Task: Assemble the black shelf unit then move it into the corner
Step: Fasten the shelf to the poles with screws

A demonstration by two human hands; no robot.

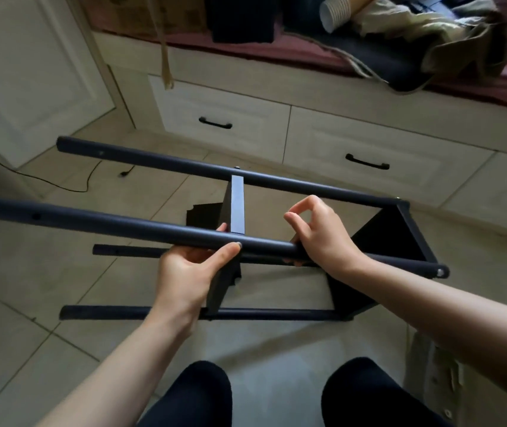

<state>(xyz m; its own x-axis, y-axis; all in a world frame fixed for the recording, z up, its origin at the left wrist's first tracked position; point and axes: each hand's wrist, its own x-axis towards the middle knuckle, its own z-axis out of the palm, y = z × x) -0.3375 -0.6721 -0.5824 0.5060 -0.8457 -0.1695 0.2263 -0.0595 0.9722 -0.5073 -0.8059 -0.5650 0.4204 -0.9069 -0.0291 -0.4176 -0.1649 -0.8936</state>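
Observation:
The black shelf unit [400, 229] lies on its side on the tiled floor, its several round poles running left to right. Two black boards sit between the poles: a middle shelf board [236, 208] and an end board at the right. My left hand [193, 269] grips the near upper pole [91, 221] from below, thumb on top, right by the middle board. My right hand [320, 232] rests on the same pole further right, with thumb and forefinger curled into a pinch above it. Whether something small sits between those fingertips cannot be told.
A cream bench with two black-handled drawers [215, 123] runs along the back, piled with clothes, a cardboard box and a stack of paper cups [335, 10]. A white cabinet door stands at the left, and a black cable [61, 183] lies on the floor. My knees show at the bottom.

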